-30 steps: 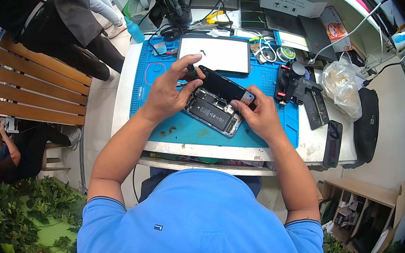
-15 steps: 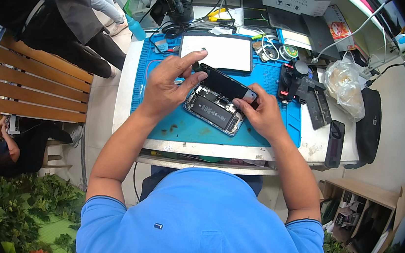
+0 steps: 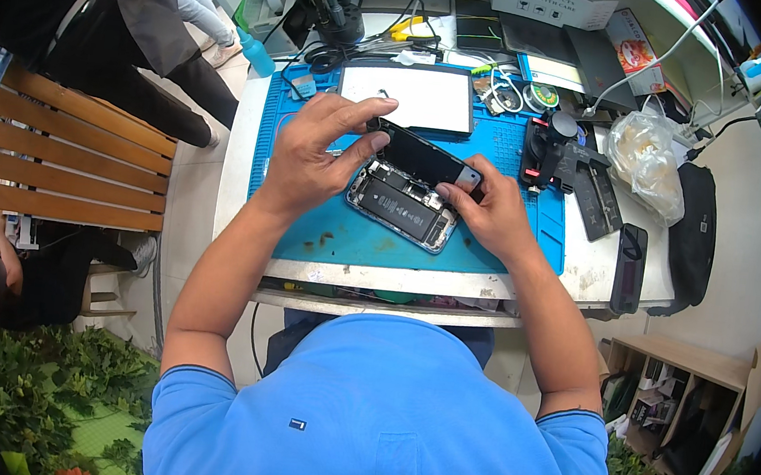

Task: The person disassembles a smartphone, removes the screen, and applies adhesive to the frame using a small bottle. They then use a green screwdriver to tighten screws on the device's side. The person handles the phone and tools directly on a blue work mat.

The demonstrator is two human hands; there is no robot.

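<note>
An opened phone body (image 3: 398, 207), its black battery and inner parts exposed, lies slantwise on the blue work mat (image 3: 342, 247). Above its far edge, the phone's dark screen panel (image 3: 418, 160) is tilted up, back side towards me. My left hand (image 3: 315, 152) pinches the panel's left end between thumb and fingers. At the other end, my right hand (image 3: 495, 208) grips the panel's right corner, its thumb on a silvery patch. Whether a cable joins panel and body is hidden.
Beyond the phone lies a white pad with a dark frame (image 3: 414, 97). To the right stand a black clamp-like device (image 3: 552, 153), a clear plastic bag (image 3: 646, 163) and a dark case (image 3: 694, 238). A blue bottle (image 3: 256, 55) stands at the far left. Other people are left of the table.
Both hands keep their hold on the screen panel, which has hardly shifted. At the left, the standing person's arm and the dark sheet they hold have moved slightly.
</note>
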